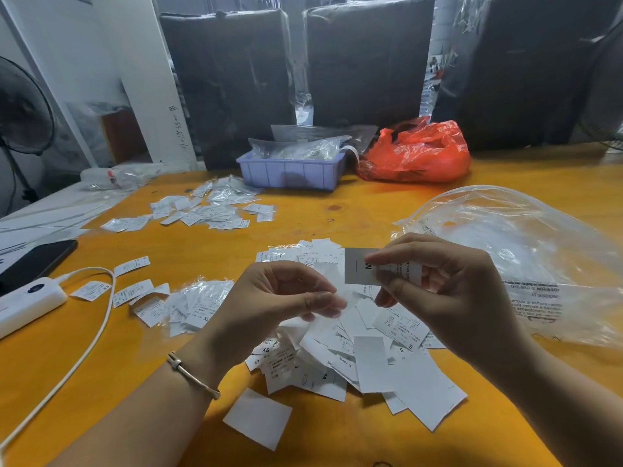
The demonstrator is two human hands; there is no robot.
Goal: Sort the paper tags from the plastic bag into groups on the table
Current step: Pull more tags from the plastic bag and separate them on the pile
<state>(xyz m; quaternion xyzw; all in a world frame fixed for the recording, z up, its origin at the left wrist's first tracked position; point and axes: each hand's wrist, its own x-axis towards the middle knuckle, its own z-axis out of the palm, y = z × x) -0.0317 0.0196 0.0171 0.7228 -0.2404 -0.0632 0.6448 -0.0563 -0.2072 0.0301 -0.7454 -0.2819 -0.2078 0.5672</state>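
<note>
2 hands (269,298); 1 tray (290,173); 1 phone (37,261)

White paper tags (364,362) heaped on table; clear plastic bag (526,251) crumpled at right

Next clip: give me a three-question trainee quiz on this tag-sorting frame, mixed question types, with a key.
1. True or false: the right hand pinches a grey tag.
2. Which container stands beside the orange plastic bag? A) lilac plastic bin B) cardboard box C) metal bowl
3. Fill in: the clear plastic bag lies to the ___ of the main tag pile.

Key: 1 true; 2 A, the lilac plastic bin; 3 right.
</note>
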